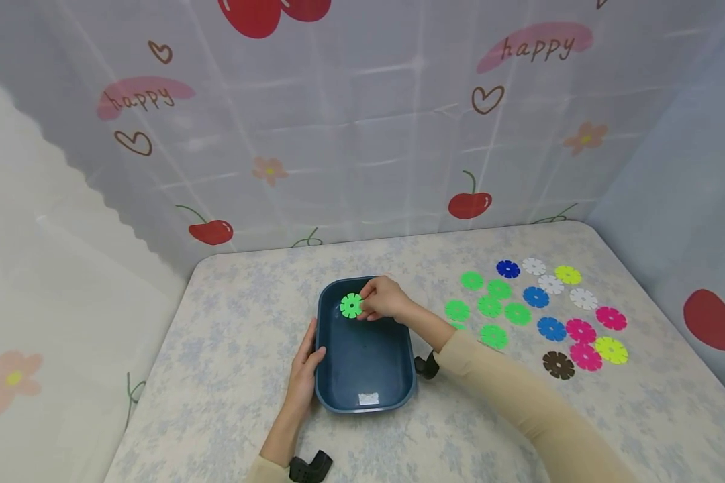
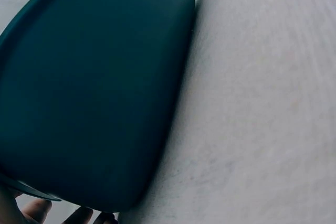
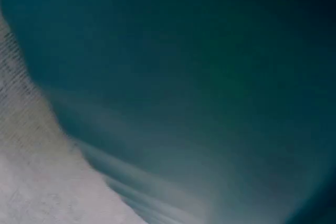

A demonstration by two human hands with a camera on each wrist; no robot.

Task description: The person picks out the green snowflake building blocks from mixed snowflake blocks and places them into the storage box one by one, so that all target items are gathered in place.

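Observation:
A dark blue plastic tray (image 1: 365, 365) lies on the table, its inside bare apart from a small pale label at the near end. My left hand (image 1: 303, 367) holds its left side, thumb over the rim and fingers along the outer wall. In the left wrist view the tray's outer wall (image 2: 100, 93) fills much of the picture, with fingertips (image 2: 79, 215) at the bottom edge. Over the tray's far end, my right hand (image 1: 384, 299) pinches a green notched plastic disc (image 1: 350, 306) by its edge. The right wrist view shows only blurred tray wall (image 3: 157, 77) and tablecloth.
Right of the tray lie several loose notched discs: green ones (image 1: 490, 306), blue (image 1: 536, 297), white (image 1: 583, 298), pink (image 1: 585, 357), yellow (image 1: 611, 350) and brown (image 1: 558, 365). The patterned table (image 1: 235, 322) meets a printed curtain (image 1: 362, 147) at the back.

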